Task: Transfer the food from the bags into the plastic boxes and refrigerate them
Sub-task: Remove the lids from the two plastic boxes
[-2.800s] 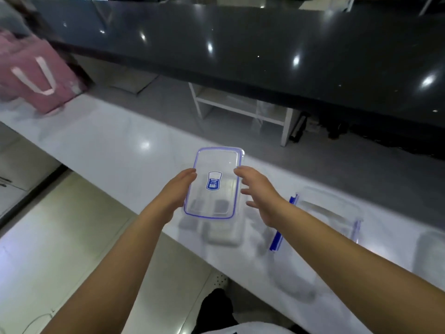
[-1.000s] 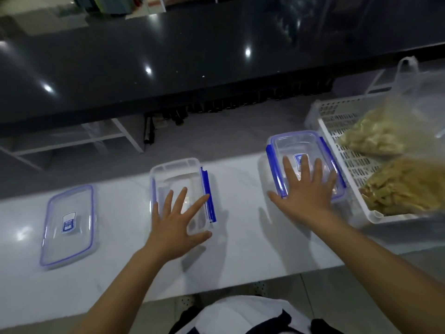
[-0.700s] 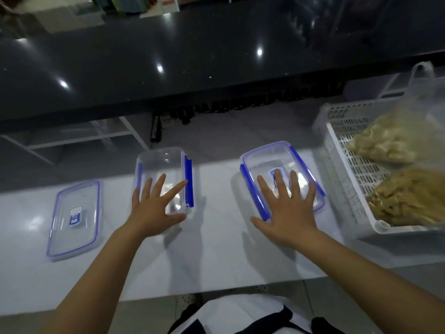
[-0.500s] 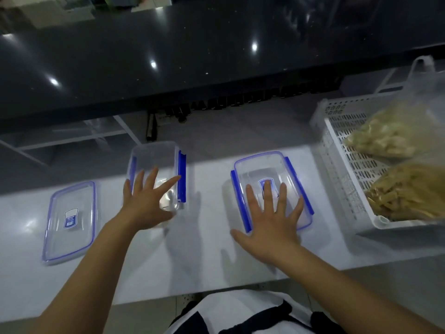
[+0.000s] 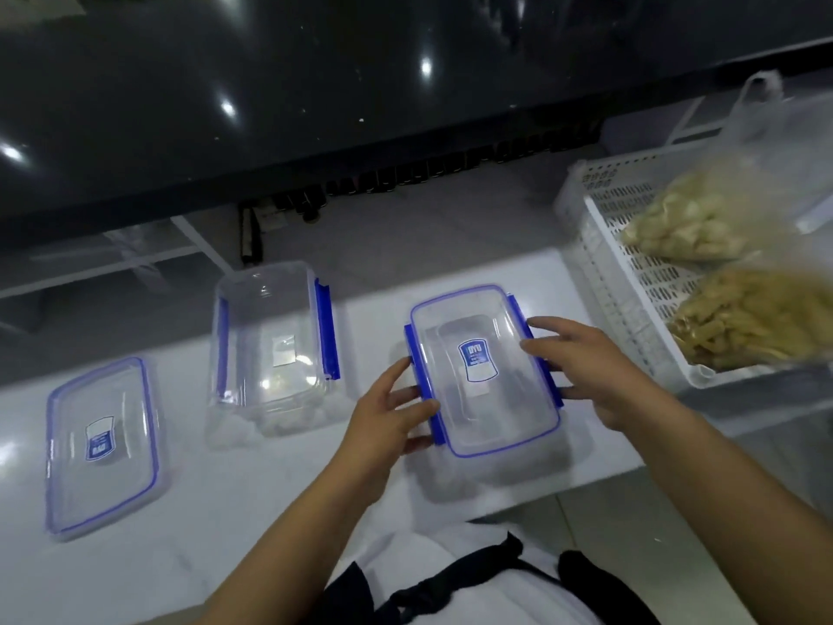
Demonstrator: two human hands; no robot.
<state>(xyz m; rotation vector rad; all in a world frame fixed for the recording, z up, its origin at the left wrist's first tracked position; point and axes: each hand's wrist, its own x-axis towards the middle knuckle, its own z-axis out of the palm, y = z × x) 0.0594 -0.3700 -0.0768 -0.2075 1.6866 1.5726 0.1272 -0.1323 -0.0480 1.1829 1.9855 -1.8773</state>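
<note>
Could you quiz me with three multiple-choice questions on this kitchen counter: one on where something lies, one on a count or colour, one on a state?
1. Where does the loose lid lie?
A. Left of the open box
B. In the white basket
C. On the floor

2. How many food bags are in the basket?
A. One
B. Two
C. Four

3. What state is the box between the hands in?
A. Lid off
B. Lid on
C. Full of food

Answers:
1 A, the lid lies flat at the counter's left end.
2 B, a pale bag and a yellower bag lie there.
3 B, the lidded box wears its blue-rimmed lid, left hand and right hand at its blue side clips.
</note>
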